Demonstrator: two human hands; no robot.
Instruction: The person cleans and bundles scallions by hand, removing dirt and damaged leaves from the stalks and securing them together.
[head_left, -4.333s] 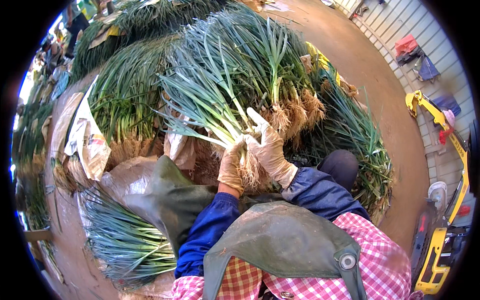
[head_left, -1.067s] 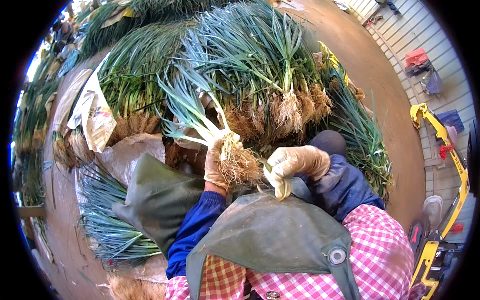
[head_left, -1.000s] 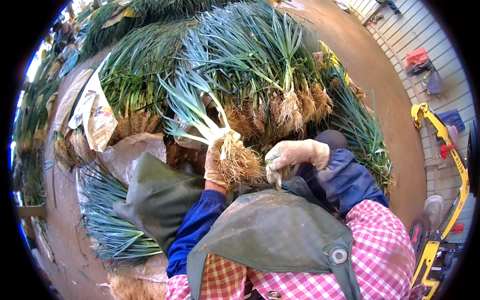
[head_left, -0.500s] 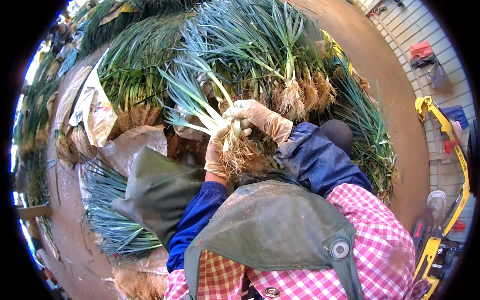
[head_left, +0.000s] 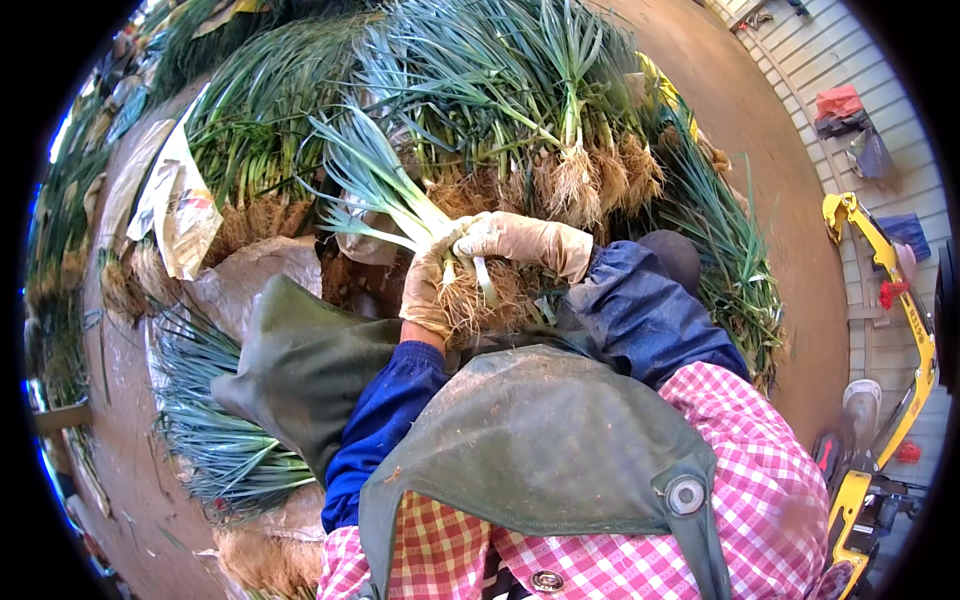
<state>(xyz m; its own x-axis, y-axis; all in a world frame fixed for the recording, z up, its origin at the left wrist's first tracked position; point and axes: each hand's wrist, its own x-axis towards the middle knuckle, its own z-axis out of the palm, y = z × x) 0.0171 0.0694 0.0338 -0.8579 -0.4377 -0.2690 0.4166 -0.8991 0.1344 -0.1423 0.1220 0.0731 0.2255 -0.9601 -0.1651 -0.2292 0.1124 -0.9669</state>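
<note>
A small bunch of leeks point(head_left: 392, 180) is held in my gloved left hand point(head_left: 428, 285), which is closed around the white stems just above the roots. The green leaves point up and to the left, and a tangle of pale brown roots point(head_left: 480, 303) hangs below. My gloved right hand point(head_left: 490, 238) comes in from the right, its fingers closed at the top of the stems against the left hand. Under its fingers a short white strip point(head_left: 485, 280) of stem or peel sticks out over the roots. What exactly the right fingertips pinch is partly hidden.
Beyond my hands lies a big pile of leeks point(head_left: 490, 80) with roots toward me. More leeks point(head_left: 215, 420) lie at the lower left beside a pale sheet point(head_left: 250, 285). A white sack point(head_left: 175, 215) stands at the left. A yellow metal arm point(head_left: 905, 310) lines the right wall.
My right hand has come down and closed against the left hand; a stalk that leaned apart from the bunch no longer shows separately. The white strip now shows over the roots.
</note>
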